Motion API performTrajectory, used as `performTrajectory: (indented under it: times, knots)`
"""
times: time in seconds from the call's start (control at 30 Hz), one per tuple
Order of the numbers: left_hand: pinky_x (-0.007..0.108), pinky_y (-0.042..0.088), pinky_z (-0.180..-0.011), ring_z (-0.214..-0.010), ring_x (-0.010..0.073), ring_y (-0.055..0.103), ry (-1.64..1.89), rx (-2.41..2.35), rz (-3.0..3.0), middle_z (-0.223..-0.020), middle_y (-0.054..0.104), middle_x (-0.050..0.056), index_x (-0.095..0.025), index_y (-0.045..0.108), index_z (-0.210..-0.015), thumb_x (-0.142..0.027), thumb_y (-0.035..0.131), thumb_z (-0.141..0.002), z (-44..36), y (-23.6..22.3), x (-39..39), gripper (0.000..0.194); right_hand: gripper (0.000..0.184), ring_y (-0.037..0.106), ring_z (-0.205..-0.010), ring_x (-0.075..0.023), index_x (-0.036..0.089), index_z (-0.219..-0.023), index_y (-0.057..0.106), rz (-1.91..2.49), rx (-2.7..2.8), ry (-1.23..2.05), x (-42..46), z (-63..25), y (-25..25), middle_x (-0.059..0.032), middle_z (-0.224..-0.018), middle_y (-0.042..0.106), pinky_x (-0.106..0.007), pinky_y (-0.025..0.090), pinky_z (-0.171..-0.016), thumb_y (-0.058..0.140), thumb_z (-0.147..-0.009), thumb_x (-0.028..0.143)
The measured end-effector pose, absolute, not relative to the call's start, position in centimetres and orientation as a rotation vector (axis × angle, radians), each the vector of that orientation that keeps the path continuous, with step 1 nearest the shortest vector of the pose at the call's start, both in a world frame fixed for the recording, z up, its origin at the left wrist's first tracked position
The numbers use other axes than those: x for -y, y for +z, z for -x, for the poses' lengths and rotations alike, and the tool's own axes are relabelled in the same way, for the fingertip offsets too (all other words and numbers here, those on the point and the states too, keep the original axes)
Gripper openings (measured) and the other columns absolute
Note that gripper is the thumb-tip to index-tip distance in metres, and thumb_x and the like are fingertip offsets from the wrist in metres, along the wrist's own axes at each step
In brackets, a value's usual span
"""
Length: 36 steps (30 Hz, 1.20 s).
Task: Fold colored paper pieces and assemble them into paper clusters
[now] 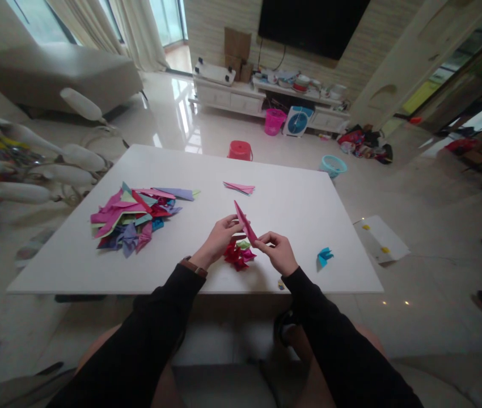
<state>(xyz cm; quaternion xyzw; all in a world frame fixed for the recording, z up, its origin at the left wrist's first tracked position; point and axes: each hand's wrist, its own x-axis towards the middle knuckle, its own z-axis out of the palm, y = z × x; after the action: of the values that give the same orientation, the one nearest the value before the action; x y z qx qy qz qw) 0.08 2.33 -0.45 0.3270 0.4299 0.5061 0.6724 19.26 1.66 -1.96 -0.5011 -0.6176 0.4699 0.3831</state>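
Note:
Both my hands hold a narrow folded pink paper piece (244, 222) above the white table (292, 209). My left hand (219, 238) pinches its middle from the left, and my right hand (275, 251) pinches its lower end. Under my hands lies a small cluster of folded red, pink and green paper pieces (238, 254). A big pile of folded coloured papers (135, 217) lies to the left. A pair of flat pink folded papers (240, 187) lies farther back. A small blue folded piece (324, 256) sits right of my right hand.
On the floor beyond the table stand a red bucket (240, 150), a pink basket (274, 121) and a light blue bowl (333, 166). A white sheet (381, 238) lies on the floor at the right. A grey sofa (58, 73) stands at the back left.

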Motion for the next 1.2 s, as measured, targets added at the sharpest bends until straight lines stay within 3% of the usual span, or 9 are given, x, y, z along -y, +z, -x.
performTrajectory:
  times: [0.13,0.3,0.53,0.67,0.93,1.03,1.2]
  knots:
    - [0.025,0.05,-0.067,-0.072,0.0137,0.065,1.184,-1.057,-0.732,-0.09,0.073,0.006,-0.015,0.07,-0.104,-0.029,0.072,-0.074,0.0,-0.7,-2.2,0.034,0.033,0.059,-0.066,-0.0156,0.019,-0.066,0.064,1.279,1.389,1.295,-2.1,-19.5,-1.9,-0.0022,-0.068,0.067,-0.028,0.05,-0.059,0.079,-0.071,0.048]
    - [0.026,0.05,-0.068,-0.072,0.0147,0.065,1.137,-1.09,-0.735,-0.087,0.074,0.007,-0.012,0.073,-0.097,-0.031,0.072,-0.073,0.1,-1.1,-2.1,0.031,0.031,0.058,-0.062,-0.0144,0.02,-0.066,0.06,1.32,1.217,1.348,-2.6,-19.1,-1.9,0.0012,-0.063,0.063,-0.026,0.049,-0.056,0.079,-0.066,0.044]
    - [0.023,0.044,-0.058,-0.063,0.0135,0.061,0.986,-1.078,-0.984,-0.077,0.072,0.006,-0.01,0.073,-0.09,-0.036,0.071,-0.076,0.2,-0.9,-1.5,0.03,0.03,0.065,-0.071,-0.0184,0.018,-0.08,0.071,1.294,1.34,1.303,-2.8,-18.5,-1.9,-0.0037,-0.076,0.072,-0.032,0.051,-0.071,0.08,-0.069,0.044]
    - [0.021,0.038,-0.049,-0.055,0.0131,0.058,0.903,-1.102,-1.068,-0.07,0.07,0.004,-0.012,0.068,-0.093,-0.042,0.071,-0.079,0.1,-0.7,-1.1,0.033,0.024,0.062,-0.065,-0.0176,0.017,-0.074,0.072,1.325,1.494,1.202,-2.6,-18.4,-1.7,-0.004,-0.071,0.072,-0.031,0.049,-0.066,0.075,-0.073,0.041]
    - [0.027,0.05,-0.064,-0.069,0.0158,0.064,1.018,-1.121,-1.135,-0.077,0.07,0.006,-0.014,0.067,-0.079,-0.044,0.074,-0.078,-0.5,-0.8,-1.3,0.031,0.021,0.062,-0.062,-0.0163,0.019,-0.076,0.071,1.397,1.668,0.837,-1.7,-17.9,-0.5,-0.0024,-0.07,0.071,-0.028,0.047,-0.06,0.067,-0.083,0.038]
    - [0.029,0.051,-0.071,-0.074,0.0163,0.065,1.035,-1.055,-1.132,-0.081,0.071,0.006,-0.015,0.07,-0.079,-0.045,0.072,-0.081,-0.7,-0.9,-1.5,0.03,0.022,0.063,-0.063,-0.0166,0.019,-0.078,0.072,1.383,1.658,0.895,-1.7,-17.9,-0.5,-0.0027,-0.07,0.071,-0.028,0.047,-0.059,0.069,-0.083,0.04]
    - [0.03,0.052,-0.072,-0.074,0.0164,0.067,1.121,-1.092,-1.099,-0.079,0.071,0.004,-0.015,0.064,-0.079,-0.035,0.084,-0.069,-0.7,-1.6,-1.6,0.03,0.023,0.065,-0.068,-0.0178,0.018,-0.079,0.073,1.314,1.585,1.139,-2.0,-18.0,-0.8,-0.004,-0.073,0.072,-0.029,0.05,-0.065,0.067,-0.083,0.041]
